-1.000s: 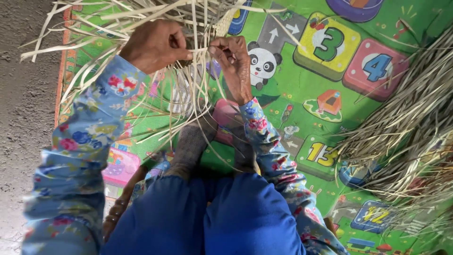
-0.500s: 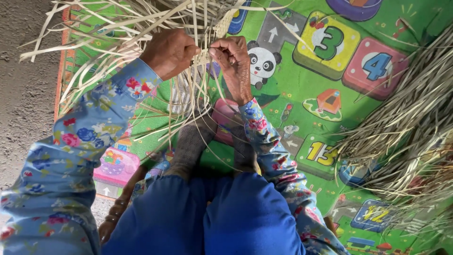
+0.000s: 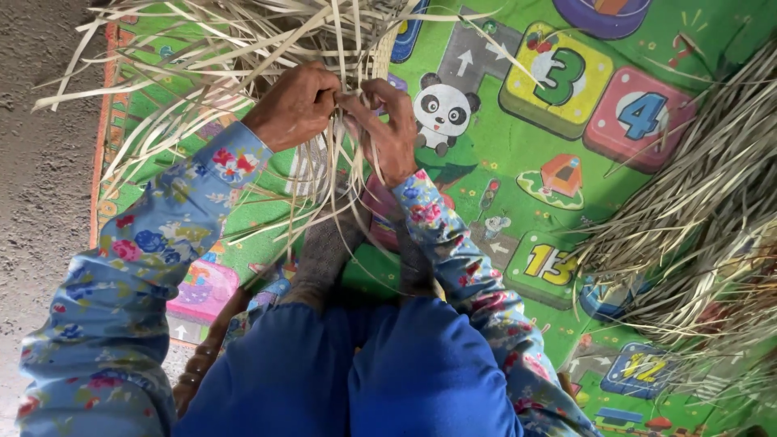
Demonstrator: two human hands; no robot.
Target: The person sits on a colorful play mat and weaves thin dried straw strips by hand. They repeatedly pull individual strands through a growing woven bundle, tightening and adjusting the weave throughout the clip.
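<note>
Pinching pale straw strips (image 3: 340,174) together, left hand (image 3: 295,105) and right hand (image 3: 388,129) hide the weave between them

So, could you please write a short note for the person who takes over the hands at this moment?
Left hand: fingers closed on pale straw strips.
Right hand: pinching the same strips, touching the left hand.
Things: the strips fan out above and left of the hands; a loose bundle of dry straw lies to the right on the green play mat.
Done: a woven edge seems to show above the hands.
Left: many strip ends are loose.
</note>
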